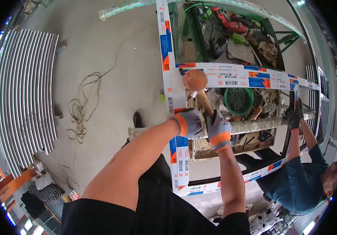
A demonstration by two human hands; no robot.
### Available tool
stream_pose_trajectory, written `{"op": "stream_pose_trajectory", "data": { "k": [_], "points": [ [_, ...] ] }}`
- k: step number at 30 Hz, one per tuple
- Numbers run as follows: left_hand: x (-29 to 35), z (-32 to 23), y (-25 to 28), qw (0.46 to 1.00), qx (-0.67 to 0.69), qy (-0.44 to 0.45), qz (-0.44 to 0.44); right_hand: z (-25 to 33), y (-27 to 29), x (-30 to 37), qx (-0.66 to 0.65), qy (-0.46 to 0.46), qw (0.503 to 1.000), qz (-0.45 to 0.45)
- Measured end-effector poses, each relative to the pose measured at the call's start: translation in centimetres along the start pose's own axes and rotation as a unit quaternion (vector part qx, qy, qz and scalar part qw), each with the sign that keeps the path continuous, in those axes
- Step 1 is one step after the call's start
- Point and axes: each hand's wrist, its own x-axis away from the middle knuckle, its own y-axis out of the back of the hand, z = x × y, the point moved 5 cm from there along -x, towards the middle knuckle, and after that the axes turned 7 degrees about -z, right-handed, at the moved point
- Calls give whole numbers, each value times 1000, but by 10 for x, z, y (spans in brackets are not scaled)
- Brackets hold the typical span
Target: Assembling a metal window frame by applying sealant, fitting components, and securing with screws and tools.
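A mallet with a round orange-brown head (195, 80) and a wooden handle lies over the corner where two bars of a film-wrapped metal frame (235, 75) meet. My right hand (219, 127), in a grey and orange work glove, is wrapped round the mallet's handle. On the frame's left bar, just beside it, my left hand (190, 122) wears a matching glove. Its fingers curl over the bar's inner edge, and their tips are hidden. At the frame's right side, a co-worker's black-gloved hands (294, 115) touch a bar.
Under the frame stands a green bench with trays. They hold a green bowl of screws (238, 100), a red power tool (229, 21) and scraps. Bundled metal profiles (25, 94) lie at the left, with a tangled cord (80, 109) on the floor. The co-worker (297, 180) leans in from the right.
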Motion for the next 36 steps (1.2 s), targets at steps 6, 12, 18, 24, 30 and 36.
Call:
{"op": "stream_pose_trajectory", "data": {
  "k": [6, 12, 18, 24, 30, 36],
  "points": [
    [-7, -3, 9, 999, 48, -3, -6, -54, -40, 98, -309, -170, 935, -25],
    [-7, -2, 7, 985, -65, 20, 157, -51, -52, 210, -575, -463, 639, -215],
    [-11, -4, 1, 982, -80, 28, 170, -123, -97, 223, -634, -568, 453, -264],
    [-11, -5, 14, 977, -121, 42, 173, -242, -161, 211, -333, -620, 572, -422],
    [-7, -6, 8, 978, -106, 40, 174, -303, -181, 202, -29, -651, 728, -212],
    [-6, -2, 7, 979, -104, 37, 170, -251, -134, 159, 194, -463, 836, -220]
  ]
}}
